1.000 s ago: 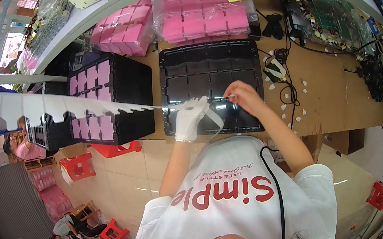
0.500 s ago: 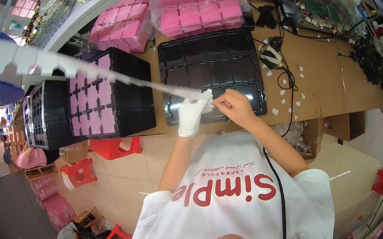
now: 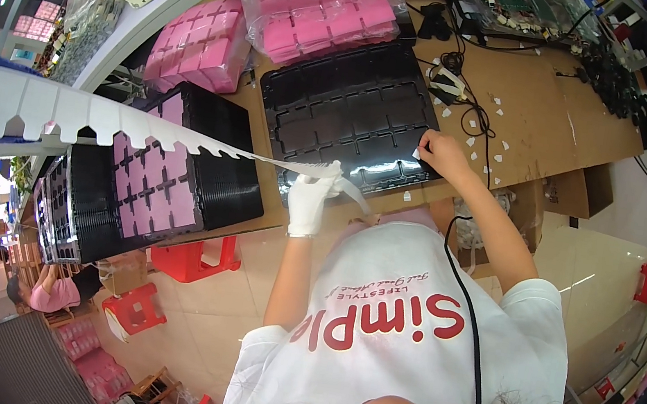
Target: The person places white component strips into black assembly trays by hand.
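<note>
My left hand [image 3: 308,204], in a white glove, is closed on a long white sticker strip [image 3: 79,116]. The strip stretches away to the far left, with a notched lower edge; a short free end curls out on the right of the glove. My bare right hand [image 3: 444,158] pinches a small white sticker [image 3: 417,154] between thumb and fingertips, at the right edge of a black plastic tray [image 3: 354,103]. The tray lies flat, divided into shallow compartments. Whether the sticker touches it I cannot tell.
Left stands a tall stack of black trays [image 3: 225,163] with pink pads [image 3: 148,186]. Bagged pink foam blocks [image 3: 317,15] sit behind the tray. Loose black cables [image 3: 476,116] and scattered white scraps [image 3: 475,155] lie on the right. A person in pink [image 3: 54,292] is far left.
My right hand has moved right, away from the left hand, to the tray's edge with a small white sticker. My left hand has shifted slightly left and nearer, and the strip's free end now shows.
</note>
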The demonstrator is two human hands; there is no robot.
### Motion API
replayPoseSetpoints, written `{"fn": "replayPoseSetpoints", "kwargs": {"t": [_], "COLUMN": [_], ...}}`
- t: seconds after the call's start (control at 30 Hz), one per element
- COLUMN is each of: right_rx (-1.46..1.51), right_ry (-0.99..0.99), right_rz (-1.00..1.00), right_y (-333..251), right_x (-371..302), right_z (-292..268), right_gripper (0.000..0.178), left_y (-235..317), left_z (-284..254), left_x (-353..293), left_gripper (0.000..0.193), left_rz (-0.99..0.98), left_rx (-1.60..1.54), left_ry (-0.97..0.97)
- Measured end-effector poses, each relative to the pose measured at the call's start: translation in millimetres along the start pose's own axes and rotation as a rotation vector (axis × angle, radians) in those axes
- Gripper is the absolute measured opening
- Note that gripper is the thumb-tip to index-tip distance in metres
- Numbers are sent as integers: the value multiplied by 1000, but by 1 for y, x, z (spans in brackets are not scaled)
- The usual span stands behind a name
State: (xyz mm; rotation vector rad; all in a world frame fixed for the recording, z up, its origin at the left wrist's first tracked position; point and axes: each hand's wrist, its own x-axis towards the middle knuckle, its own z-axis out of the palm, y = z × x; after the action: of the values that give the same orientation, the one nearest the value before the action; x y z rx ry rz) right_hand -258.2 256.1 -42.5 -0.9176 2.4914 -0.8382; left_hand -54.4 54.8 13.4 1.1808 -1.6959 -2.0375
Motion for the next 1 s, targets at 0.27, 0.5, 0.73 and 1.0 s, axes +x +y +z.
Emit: {"fn": "replayPoseSetpoints", "kwargs": {"t": [0.27,0.5,0.73,1.0], "right_rx": [-40,514,-307,-171], "right_ry": [81,741,599,918], "right_rz": [27,239,917,529], "right_y": [-4,110,291,153], "right_x": [-7,-83,-196,-72], "right_z": [2,-19,41,-61], "right_gripper": [13,11,28,19], "left_y": [1,-14,-105,-231], "left_z": [-6,-49,-138,-202], "left_x": [-6,-22,-50,-68], "left_gripper": [25,30,27,35], "left_rz": [9,77,166,20], "left_rx": [6,395,926,1177], "left_ry": [-16,138,137,188]}}
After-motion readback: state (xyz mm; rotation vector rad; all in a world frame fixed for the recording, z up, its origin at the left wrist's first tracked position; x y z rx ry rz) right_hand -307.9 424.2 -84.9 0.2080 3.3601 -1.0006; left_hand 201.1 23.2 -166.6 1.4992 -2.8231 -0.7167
